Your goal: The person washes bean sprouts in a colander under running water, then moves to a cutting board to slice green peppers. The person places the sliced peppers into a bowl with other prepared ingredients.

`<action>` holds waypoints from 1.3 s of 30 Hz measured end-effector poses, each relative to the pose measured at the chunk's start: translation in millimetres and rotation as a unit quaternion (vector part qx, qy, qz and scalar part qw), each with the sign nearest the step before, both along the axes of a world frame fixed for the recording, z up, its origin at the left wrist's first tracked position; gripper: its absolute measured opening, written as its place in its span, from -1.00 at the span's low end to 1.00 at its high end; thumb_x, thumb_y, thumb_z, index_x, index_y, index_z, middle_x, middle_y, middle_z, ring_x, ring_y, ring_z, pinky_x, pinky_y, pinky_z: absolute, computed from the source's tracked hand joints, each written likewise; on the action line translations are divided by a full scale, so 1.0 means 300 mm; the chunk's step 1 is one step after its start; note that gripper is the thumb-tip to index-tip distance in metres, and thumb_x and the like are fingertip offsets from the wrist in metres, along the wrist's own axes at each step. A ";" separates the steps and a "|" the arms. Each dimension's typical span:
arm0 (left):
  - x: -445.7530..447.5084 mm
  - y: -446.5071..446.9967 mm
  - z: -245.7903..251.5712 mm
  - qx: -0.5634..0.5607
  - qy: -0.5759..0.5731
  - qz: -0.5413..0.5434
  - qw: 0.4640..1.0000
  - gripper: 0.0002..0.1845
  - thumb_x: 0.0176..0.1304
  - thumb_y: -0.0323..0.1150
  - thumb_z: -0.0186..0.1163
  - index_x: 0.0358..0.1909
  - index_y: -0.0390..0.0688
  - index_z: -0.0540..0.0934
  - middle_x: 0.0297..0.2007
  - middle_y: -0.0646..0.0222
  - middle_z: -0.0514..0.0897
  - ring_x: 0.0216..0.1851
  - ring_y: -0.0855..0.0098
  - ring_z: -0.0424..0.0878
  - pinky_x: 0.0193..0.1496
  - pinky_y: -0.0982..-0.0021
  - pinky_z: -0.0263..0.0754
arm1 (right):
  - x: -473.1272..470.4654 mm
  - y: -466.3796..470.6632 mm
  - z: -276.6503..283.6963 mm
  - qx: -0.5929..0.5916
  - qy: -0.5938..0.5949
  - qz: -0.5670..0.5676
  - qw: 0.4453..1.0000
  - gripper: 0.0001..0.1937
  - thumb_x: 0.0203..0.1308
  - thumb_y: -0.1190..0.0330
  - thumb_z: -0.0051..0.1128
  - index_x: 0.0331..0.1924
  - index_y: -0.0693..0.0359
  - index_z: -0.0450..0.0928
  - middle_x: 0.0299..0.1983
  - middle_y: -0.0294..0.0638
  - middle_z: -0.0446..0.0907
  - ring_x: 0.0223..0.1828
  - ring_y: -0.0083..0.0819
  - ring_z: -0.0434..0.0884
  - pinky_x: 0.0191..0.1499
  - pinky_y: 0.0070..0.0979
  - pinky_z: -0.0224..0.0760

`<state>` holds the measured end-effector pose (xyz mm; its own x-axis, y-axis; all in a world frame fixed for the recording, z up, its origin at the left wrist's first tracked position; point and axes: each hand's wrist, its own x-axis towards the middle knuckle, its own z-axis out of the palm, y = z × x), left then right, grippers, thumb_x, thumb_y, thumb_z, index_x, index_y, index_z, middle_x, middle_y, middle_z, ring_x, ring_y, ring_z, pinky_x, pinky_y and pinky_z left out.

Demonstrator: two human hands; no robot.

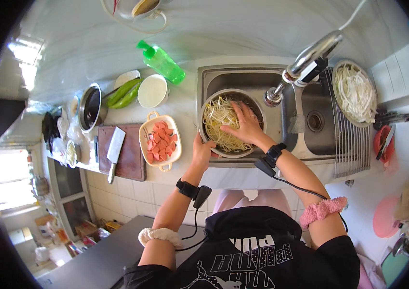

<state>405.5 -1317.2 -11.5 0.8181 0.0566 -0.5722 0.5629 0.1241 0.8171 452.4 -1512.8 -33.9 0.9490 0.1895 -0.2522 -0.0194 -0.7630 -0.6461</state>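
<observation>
Bean sprouts (pixel 222 117) fill a round metal bowl (pixel 203 135) in the left basin of the steel sink (pixel 273 74). My left hand (pixel 202 150) grips the near left rim of the bowl, thumb towards the sprouts. Resting on the sprouts with its fingers spread is my right hand (pixel 246 126); whether it holds any cannot be told. The chrome faucet (pixel 273 96) hangs over the basin, right of the bowl. Left of the sink, a cream dish (pixel 178 148) holds cut pink sausage pieces (pixel 160 139).
A cleaver (pixel 116 146) lies on a brown cutting board (pixel 137 155). Behind are green peppers (pixel 126 92), a white bowl (pixel 152 91) and a green bottle (pixel 164 65). At right, a bowl of sliced white vegetable (pixel 354 92) stands on a metal drying rack (pixel 352 151).
</observation>
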 end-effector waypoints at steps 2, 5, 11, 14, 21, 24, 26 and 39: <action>-0.006 0.010 0.009 0.015 -0.004 0.003 1.000 -0.42 0.08 -0.63 0.04 0.23 -0.22 0.37 -0.13 0.23 0.64 -0.42 0.32 0.68 -0.62 0.42 0.61 | 0.000 0.019 -0.017 0.073 0.011 -0.020 0.997 0.10 0.04 -0.45 0.10 0.57 -0.09 -0.10 0.54 0.12 -0.05 0.54 0.20 -0.03 0.47 0.14 -0.11; -0.005 0.028 0.021 0.030 -0.004 -0.008 1.000 -0.43 0.07 -0.64 0.04 0.22 -0.25 0.37 -0.14 0.22 0.65 -0.41 0.32 0.69 -0.63 0.43 0.62 | -0.004 0.039 -0.039 0.077 0.002 -0.020 0.997 0.09 0.04 -0.44 0.12 0.56 -0.09 -0.08 0.54 0.09 -0.03 0.54 0.17 -0.04 0.47 0.13 -0.13; 0.017 0.062 0.038 0.051 0.008 -0.022 0.998 -0.43 0.05 -0.66 0.03 0.20 -0.26 0.38 -0.14 0.19 0.66 -0.47 0.32 0.70 -0.65 0.43 0.65 | -0.021 0.069 -0.063 0.131 -0.022 -0.038 0.990 0.08 0.03 -0.42 0.15 0.55 -0.08 -0.02 0.52 0.13 0.01 0.54 0.16 -0.03 0.48 0.11 -0.13; 0.026 0.075 0.061 0.077 0.001 -0.052 0.996 -0.50 0.09 -0.61 0.06 0.15 -0.22 0.40 -0.15 0.24 0.68 -0.40 0.34 0.71 -0.60 0.43 0.65 | -0.028 0.082 -0.061 0.148 0.019 -0.044 0.988 0.07 0.04 -0.41 0.15 0.55 -0.06 -0.02 0.53 0.14 -0.02 0.55 0.19 -0.06 0.48 0.11 -0.15; 0.051 0.103 0.132 0.118 0.010 -0.096 0.988 -0.43 0.08 -0.62 0.06 0.22 -0.23 0.36 -0.14 0.22 0.69 -0.39 0.33 0.73 -0.59 0.43 0.65 | -0.049 0.127 -0.052 0.202 0.019 -0.064 0.977 0.07 0.05 -0.38 0.17 0.55 -0.04 -0.04 0.53 0.17 -0.04 0.55 0.19 -0.10 0.49 0.09 -0.19; 0.067 0.127 0.159 0.137 0.019 -0.099 0.985 -0.40 0.06 -0.65 0.05 0.24 -0.27 0.34 -0.15 0.17 0.69 -0.44 0.29 0.73 -0.62 0.40 0.67 | -0.058 0.160 -0.045 0.213 0.015 -0.080 0.974 0.09 0.04 -0.37 0.19 0.56 -0.05 -0.07 0.52 0.18 -0.04 0.55 0.20 -0.10 0.50 0.07 -0.18; 0.078 0.140 0.176 0.155 0.020 -0.114 0.981 -0.38 0.05 -0.65 0.04 0.26 -0.27 0.33 -0.15 0.16 0.69 -0.46 0.27 0.73 -0.63 0.39 0.66 | -0.065 0.179 -0.040 0.209 0.010 -0.088 0.974 0.10 0.04 -0.38 0.19 0.56 -0.04 -0.09 0.53 0.19 -0.06 0.54 0.22 -0.10 0.50 0.06 -0.17; 0.139 0.131 0.313 0.260 0.013 -0.180 0.948 -0.34 0.05 -0.64 0.03 0.31 -0.23 0.35 -0.23 0.16 0.69 -0.57 0.34 0.68 -0.65 0.45 0.61 | -0.073 0.228 0.004 0.281 -0.024 -0.133 0.950 0.12 0.04 -0.34 0.23 0.56 0.01 -0.12 0.51 0.25 -0.06 0.53 0.23 -0.07 0.48 0.06 -0.12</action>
<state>447.3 -1277.7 82.4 0.8240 0.0561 -0.5638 0.5128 -0.4970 0.7000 430.6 -1444.3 -32.6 0.9900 0.0335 -0.1373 -0.1233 -0.2703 -0.9549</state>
